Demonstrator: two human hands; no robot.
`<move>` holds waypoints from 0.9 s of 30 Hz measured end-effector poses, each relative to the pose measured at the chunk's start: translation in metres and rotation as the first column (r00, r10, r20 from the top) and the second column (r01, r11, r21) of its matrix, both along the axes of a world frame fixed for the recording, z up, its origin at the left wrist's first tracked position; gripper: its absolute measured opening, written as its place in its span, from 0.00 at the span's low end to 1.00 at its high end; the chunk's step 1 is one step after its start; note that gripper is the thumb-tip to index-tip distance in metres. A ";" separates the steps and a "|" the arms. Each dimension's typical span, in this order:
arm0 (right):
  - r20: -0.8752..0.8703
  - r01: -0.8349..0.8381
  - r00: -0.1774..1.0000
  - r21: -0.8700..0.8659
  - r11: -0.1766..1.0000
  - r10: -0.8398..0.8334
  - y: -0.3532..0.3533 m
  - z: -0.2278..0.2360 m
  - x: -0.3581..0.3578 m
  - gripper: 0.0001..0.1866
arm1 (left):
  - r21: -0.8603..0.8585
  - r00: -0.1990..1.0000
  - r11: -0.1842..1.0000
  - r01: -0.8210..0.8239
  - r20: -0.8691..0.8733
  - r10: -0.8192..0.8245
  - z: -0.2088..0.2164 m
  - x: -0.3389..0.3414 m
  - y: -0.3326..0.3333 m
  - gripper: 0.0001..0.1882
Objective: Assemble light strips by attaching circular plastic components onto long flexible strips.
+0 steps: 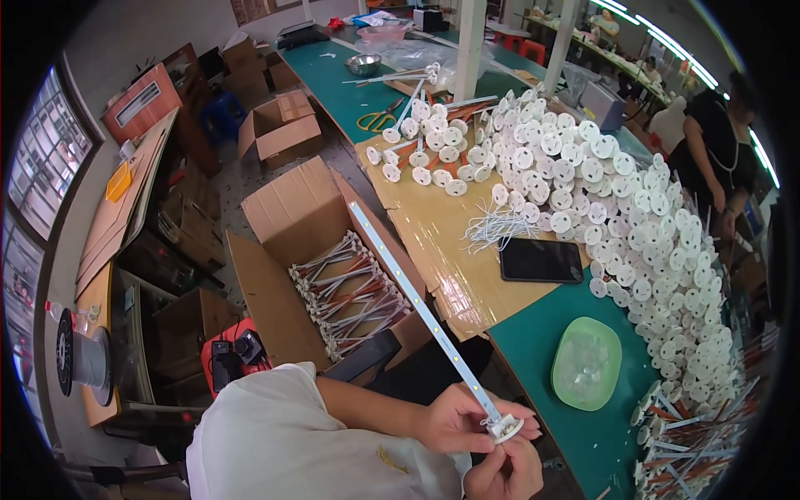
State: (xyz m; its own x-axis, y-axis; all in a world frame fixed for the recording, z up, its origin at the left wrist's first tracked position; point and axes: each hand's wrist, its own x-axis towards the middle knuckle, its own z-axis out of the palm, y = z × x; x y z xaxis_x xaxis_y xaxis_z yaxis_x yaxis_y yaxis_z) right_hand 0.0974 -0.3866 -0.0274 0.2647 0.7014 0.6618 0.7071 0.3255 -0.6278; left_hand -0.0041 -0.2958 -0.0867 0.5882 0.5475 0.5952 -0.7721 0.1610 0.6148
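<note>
A long, thin LED strip [421, 308] with small yellow-white lights points up and away to the left from my hands. At its near end sits a white round base [507, 429]. My left hand [457, 418] is closed around the strip's lower end beside the base, its fingertips reaching past the far side. From below, my right hand [510, 473] pinches the edge of that base, with thumb and fingers pressed together. The small parts between my fingers are too fine to make out.
A green tray [563, 398] with clear small pieces stands on the green table, near a black phone [542, 261]. Many white-disc pieces [617, 192] are heaped along the right. At left, an open carton [258, 287] holds similar strips. Scissors [380, 117] lie farther back; another person [708, 142] stands at right.
</note>
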 end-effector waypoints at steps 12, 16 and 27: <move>-0.120 -0.102 0.987 0.036 0.994 0.106 0.043 -0.011 0.007 0.02 | -0.259 0.986 0.960 -0.108 -0.150 0.071 -0.006 -0.001 0.011 0.30; -0.289 -0.149 0.944 0.049 0.988 0.157 0.058 -0.016 0.009 0.03 | -0.451 0.998 0.892 -0.045 -0.056 0.022 -0.003 0.000 0.012 0.28; -0.429 -0.125 0.894 0.032 0.992 0.127 0.033 -0.037 0.007 0.03 | -0.361 0.994 0.932 -0.023 -0.112 -0.019 -0.007 -0.001 0.001 0.28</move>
